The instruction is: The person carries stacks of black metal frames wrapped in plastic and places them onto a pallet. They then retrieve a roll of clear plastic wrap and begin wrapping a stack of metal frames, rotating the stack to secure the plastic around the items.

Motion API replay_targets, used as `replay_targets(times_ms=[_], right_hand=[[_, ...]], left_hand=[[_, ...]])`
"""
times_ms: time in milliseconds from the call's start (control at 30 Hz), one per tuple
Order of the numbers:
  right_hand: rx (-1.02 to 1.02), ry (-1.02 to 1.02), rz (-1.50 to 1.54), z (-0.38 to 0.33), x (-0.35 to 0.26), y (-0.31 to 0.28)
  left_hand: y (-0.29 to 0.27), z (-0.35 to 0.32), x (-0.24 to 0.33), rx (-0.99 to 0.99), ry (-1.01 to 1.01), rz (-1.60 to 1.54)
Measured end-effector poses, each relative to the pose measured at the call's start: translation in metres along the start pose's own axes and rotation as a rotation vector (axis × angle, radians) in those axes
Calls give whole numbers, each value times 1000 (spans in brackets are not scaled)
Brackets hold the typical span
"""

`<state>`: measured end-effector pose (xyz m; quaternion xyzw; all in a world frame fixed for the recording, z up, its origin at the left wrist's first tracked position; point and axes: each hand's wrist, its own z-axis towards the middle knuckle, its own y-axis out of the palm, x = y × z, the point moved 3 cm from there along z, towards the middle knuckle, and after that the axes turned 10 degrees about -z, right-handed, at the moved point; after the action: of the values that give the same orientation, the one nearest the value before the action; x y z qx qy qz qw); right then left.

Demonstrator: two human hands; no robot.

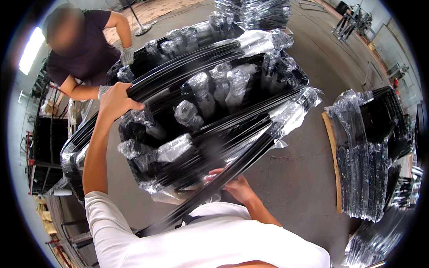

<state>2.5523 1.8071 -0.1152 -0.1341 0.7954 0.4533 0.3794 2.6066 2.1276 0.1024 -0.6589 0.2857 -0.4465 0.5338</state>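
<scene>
Head view: my left hand (pixel 115 99) clamps the wrapped black frame bundle's (pixel 210 111) ten-o'clock rail, my right hand (pixel 234 185) grips under its six-o'clock edge, sharing its weight with a co-worker's gloved hands (pixel 127 56).

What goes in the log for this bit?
left hand: grips black wrapped bundle | right hand: holds bundle's near end | co-worker's gloved hand: on far side
</scene>
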Motion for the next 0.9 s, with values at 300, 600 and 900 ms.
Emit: replay_targets(times_ms=[300,600,900], right_hand=[[264,-139,89,81,4,-18],[380,-79,73,104,1,-9],[365,-91,54,118,1,3]], left_hand=[[87,144,-56,-99,94,-118],[137,182,-87,-160,42,-240],[162,199,-97,-116,131,-31]])
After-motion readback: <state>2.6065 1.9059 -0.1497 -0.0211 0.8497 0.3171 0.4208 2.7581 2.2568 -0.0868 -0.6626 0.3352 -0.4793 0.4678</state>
